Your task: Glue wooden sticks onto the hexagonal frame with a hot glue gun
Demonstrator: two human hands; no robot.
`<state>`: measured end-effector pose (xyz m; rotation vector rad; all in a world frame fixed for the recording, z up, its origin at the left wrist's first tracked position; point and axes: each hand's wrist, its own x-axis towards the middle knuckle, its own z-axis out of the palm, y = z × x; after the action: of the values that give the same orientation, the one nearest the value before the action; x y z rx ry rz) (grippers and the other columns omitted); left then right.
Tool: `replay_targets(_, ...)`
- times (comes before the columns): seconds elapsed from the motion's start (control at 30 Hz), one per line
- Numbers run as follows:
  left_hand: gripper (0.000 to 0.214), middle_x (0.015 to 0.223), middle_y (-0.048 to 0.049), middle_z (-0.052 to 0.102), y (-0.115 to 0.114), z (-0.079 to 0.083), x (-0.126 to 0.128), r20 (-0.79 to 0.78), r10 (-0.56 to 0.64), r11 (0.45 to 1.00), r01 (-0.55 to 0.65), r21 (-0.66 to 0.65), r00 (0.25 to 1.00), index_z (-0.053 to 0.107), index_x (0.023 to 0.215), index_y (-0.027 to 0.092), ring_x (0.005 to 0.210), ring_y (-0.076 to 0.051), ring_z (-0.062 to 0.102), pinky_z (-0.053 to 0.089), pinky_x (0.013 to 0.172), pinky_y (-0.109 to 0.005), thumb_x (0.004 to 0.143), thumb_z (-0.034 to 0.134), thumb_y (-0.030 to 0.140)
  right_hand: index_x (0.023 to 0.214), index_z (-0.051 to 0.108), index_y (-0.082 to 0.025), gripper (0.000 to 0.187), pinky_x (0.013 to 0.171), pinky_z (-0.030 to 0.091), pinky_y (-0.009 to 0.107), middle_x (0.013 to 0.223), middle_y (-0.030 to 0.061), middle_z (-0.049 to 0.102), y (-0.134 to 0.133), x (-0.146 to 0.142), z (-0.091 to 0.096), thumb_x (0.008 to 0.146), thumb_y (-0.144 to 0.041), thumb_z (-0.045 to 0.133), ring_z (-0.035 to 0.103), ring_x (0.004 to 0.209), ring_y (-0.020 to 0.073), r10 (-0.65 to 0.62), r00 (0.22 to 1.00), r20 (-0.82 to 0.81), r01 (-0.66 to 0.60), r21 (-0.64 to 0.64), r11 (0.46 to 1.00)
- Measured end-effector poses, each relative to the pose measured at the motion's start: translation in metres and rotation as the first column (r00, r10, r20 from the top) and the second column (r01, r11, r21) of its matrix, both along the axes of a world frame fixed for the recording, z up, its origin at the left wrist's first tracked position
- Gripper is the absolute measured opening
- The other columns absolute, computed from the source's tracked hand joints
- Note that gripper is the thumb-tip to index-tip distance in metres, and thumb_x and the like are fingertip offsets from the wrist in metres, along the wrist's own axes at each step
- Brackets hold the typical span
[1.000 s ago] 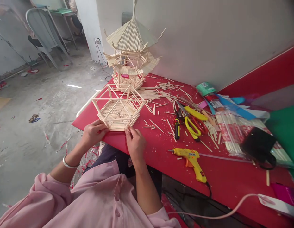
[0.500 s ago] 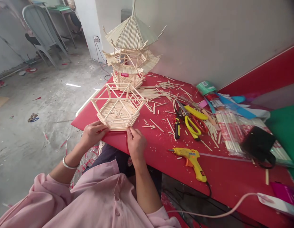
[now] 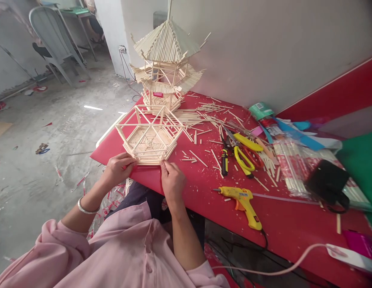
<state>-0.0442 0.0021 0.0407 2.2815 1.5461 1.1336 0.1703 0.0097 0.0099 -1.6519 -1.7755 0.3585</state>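
Note:
A six-sided frame of pale wooden sticks (image 3: pixel 150 142) rests near the front edge of the red table, its base laid in a web-like pattern with posts and crossing rods above. My left hand (image 3: pixel 119 166) pinches the near left corner of its base. At the near right corner, my right hand (image 3: pixel 173 180) grips the same base edge between thumb and fingers. Right behind the frame rises a tiered stick pagoda (image 3: pixel 167 44) with a pointed roof and a second, lower roof. My fingertips hide small parts of the front edge.
A yellow glue gun (image 3: pixel 240 200) lies on the red table (image 3: pixel 198 192) to my right. Beyond it are yellow-handled scissors (image 3: pixel 244 160), pliers (image 3: pixel 224 160), loose sticks (image 3: pixel 188 117) and bagged sticks (image 3: pixel 289 168). A pale cable (image 3: pixel 282 273) crosses the table's near edge. A grey chair (image 3: pixel 50 36) stands far left.

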Motion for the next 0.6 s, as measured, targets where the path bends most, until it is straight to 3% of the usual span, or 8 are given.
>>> replay_targets(0.6,0.021,0.080,-0.0054,0.071,-0.0010,0.0038,0.0020,-0.058,-0.010,1.000,0.011,0.020,0.998,0.075,0.088,0.019,0.068,-0.013,0.065,0.051,0.061,-0.022,0.092,0.055,0.018,0.105,0.077,-0.020,0.051,0.061,0.037,0.024,0.080,0.0080,0.071,0.0003,0.0024,0.0000,0.103,-0.049,0.036,0.062,0.070,0.0151,0.023,1.000,0.001,-0.023,0.022,0.999)
